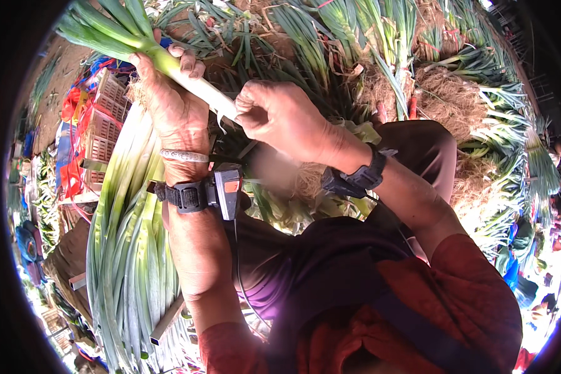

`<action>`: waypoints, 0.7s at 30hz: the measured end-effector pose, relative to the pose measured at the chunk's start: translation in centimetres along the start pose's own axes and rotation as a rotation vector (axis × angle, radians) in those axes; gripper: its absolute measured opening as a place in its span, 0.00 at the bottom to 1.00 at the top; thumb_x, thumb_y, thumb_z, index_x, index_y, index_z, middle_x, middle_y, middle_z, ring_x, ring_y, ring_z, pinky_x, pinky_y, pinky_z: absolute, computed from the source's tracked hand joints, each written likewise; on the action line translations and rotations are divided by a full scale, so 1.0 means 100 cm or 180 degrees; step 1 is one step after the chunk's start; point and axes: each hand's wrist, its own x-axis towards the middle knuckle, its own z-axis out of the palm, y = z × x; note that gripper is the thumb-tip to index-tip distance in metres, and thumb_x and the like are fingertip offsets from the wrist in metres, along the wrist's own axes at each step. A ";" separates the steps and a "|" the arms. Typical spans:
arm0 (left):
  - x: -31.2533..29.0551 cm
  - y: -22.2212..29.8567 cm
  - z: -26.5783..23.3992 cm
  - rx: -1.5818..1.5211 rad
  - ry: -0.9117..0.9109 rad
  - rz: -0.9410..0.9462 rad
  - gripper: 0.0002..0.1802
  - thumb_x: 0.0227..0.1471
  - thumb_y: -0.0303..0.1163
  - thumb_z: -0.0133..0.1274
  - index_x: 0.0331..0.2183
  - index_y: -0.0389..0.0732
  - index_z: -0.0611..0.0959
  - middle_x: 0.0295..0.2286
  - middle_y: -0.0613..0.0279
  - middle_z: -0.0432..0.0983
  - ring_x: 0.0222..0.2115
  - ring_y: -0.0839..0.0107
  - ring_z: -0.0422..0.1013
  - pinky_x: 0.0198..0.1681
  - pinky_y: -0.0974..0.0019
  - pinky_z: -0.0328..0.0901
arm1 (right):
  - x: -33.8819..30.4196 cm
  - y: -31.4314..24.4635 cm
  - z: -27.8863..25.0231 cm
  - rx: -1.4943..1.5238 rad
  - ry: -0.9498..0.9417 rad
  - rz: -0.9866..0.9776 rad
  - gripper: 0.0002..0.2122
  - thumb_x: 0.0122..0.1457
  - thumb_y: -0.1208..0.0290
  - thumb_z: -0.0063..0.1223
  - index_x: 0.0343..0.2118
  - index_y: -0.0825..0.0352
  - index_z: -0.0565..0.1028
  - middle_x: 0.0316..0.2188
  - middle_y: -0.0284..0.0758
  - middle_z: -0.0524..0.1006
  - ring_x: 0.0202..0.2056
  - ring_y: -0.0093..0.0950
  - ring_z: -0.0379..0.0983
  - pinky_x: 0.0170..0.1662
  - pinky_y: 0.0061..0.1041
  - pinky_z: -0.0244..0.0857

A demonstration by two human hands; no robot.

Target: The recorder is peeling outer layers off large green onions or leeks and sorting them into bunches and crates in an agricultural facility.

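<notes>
Red sleeves nearest; left hand (176, 106) closed around a leek (168, 62) mid-stalk, right hand (280, 118) pinched on its white root end, apparently stripping outer skin; next pull likely needs firm left-hand hold, over the leek pile (131, 249).

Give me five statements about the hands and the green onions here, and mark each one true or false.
1. The left hand grips a green onion stalk around its white part. True.
2. The right hand hangs free, far from the stalk. False: it is closed at the stalk's lower end, right next to the left hand.
3. Both wrists carry a dark strap. True; the left one also has a pale bangle.
4. The stalk's green leaves point toward the person's lap. False: they run to the upper left.
5. A long bundle of trimmed green onions lies to the person's left. True.
</notes>
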 end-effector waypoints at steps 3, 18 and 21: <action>-0.001 0.005 -0.001 0.0046 0.0133 0.0006 0.32 0.52 0.57 0.50 0.48 0.43 0.69 0.27 0.63 0.66 0.23 0.74 0.60 0.26 0.73 0.57 | -0.003 -0.008 0.002 -0.0359 -0.0010 -0.0191 0.09 0.49 0.74 0.57 0.32 0.66 0.70 0.26 0.35 0.72 0.27 0.35 0.74 0.29 0.30 0.69; 0.016 0.017 -0.005 -0.0128 0.0401 0.0059 0.30 0.56 0.60 0.40 0.44 0.43 0.72 0.22 0.63 0.64 0.18 0.74 0.59 0.21 0.72 0.57 | -0.027 0.023 -0.015 0.4307 0.0339 0.0812 0.04 0.62 0.74 0.45 0.35 0.67 0.70 0.34 0.32 0.73 0.39 0.25 0.72 0.39 0.27 0.69; 0.015 0.038 -0.015 -0.0075 0.0415 0.0180 0.26 0.56 0.57 0.42 0.38 0.43 0.73 0.22 0.63 0.65 0.19 0.74 0.60 0.21 0.71 0.57 | -0.052 0.020 -0.030 0.3685 -0.0200 0.1763 0.04 0.61 0.73 0.48 0.32 0.67 0.69 0.31 0.31 0.72 0.33 0.23 0.70 0.34 0.26 0.67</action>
